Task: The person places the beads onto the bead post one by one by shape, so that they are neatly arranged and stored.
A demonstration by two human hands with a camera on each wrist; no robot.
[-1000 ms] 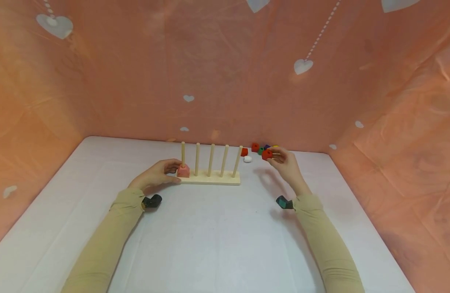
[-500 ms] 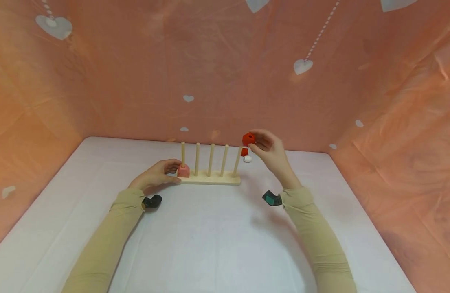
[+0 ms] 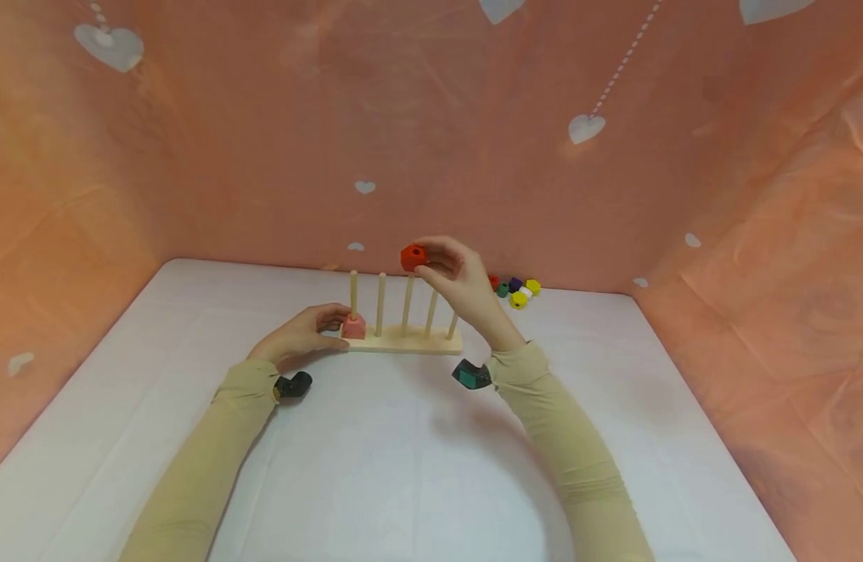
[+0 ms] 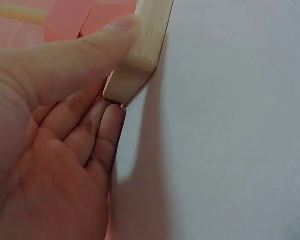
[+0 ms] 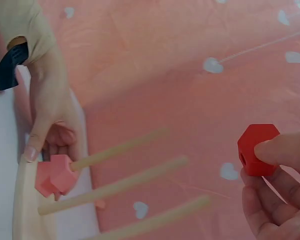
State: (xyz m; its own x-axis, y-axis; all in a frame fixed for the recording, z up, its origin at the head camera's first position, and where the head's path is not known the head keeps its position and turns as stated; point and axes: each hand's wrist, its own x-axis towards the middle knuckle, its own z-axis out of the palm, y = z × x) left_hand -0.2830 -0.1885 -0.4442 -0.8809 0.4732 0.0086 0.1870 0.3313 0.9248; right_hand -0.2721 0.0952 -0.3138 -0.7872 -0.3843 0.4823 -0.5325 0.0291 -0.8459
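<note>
While the left hand (image 3: 301, 334) gripped the left end of the wooden base (image 3: 403, 342), thumb over its front edge and fingers reaching round behind, the right hand (image 3: 466, 287) held a red block (image 3: 408, 259) pinched between thumb and fingers, up off the table (image 3: 396, 453). The base lay crosswise before the person, its long axis running left to right, and five pegs (image 3: 380, 304) stood upright in a row along it. In the head view the red block showed just above the tip of the middle peg (image 3: 407, 306), though its depth relative to that peg could not be told; the right wrist view showed it apart from the pegs in sight. A dark hole (image 3: 416, 252) was visible in the block, but whether it lined up with any peg was unclear. At the foot of the leftmost peg (image 3: 354, 293) sat a pink piece (image 3: 354, 329), close beside the left hand, the nearer of the two to that end. From the right hand, that peg lay off to the left and lower; the upper parts of the two rightmost pegs were hidden by this hand. Small coloured blocks (image 3: 518, 300) lay to the right, near the table's back edge.
</note>
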